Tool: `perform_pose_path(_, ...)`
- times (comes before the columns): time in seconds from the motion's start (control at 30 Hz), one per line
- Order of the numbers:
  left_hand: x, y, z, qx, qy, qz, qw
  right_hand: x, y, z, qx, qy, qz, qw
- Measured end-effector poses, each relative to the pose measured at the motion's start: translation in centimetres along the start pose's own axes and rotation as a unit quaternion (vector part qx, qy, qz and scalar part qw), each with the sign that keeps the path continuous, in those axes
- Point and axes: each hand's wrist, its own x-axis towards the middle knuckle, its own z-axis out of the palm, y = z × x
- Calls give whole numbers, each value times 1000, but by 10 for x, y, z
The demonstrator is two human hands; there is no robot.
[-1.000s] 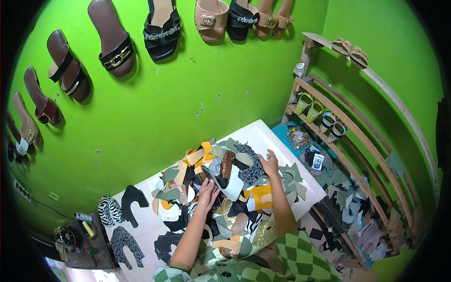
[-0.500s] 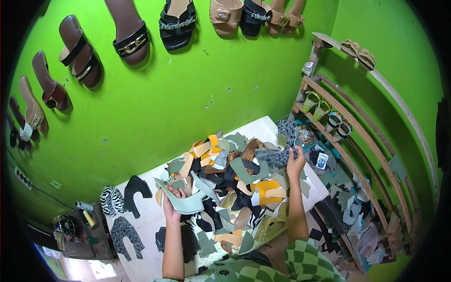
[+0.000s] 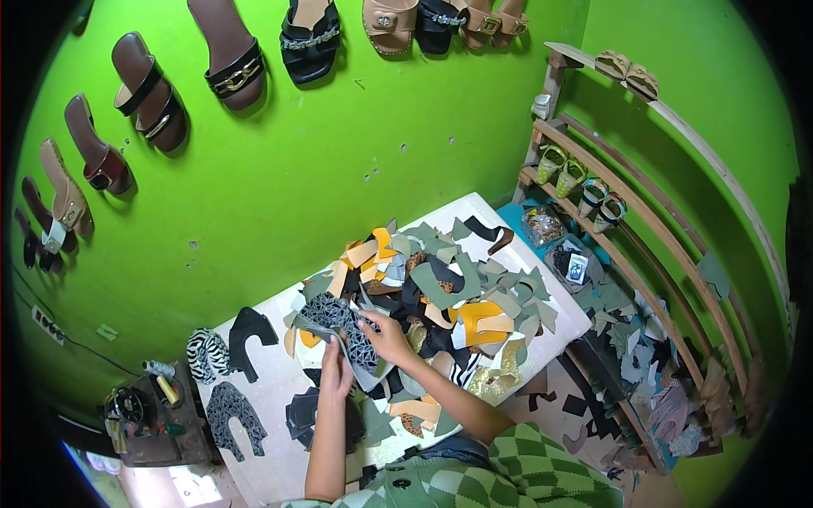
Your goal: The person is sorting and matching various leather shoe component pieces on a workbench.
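Much of the desk (image 3: 275,351) is hidden under heaped scraps (image 3: 442,292), and some of these are covered in turn by the black-and-grey patterned piece (image 3: 329,311). Fingers of the left hand (image 3: 337,374) are partly hidden by that piece. The brown sandal (image 3: 222,32) and the beige sandal (image 3: 389,25) are cut off by the upper edge, the checked shirt (image 3: 474,484) by the lower. The clear box's contents (image 3: 542,225) are too small to be told apart.
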Motion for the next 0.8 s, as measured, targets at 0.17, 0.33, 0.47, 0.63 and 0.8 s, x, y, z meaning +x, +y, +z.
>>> perform_pose_path(0.17,-24,29,-13,109,117,57,985,-12,13,4,-15,-123,37,992)
perform_pose_path(0.33,-40,55,2,193,47,48,979,-10,-26,15,4,-103,28,994)
perform_pose_path(0.47,-36,65,-23,200,56,49,977,-10,-37,44,2,-151,-68,986)
perform_pose_path(0.63,-40,86,-29,175,85,80,978,3,-12,75,135,-282,6,950)
perform_pose_path(0.8,-29,107,-49,215,117,114,963,11,6,121,201,-258,83,941)
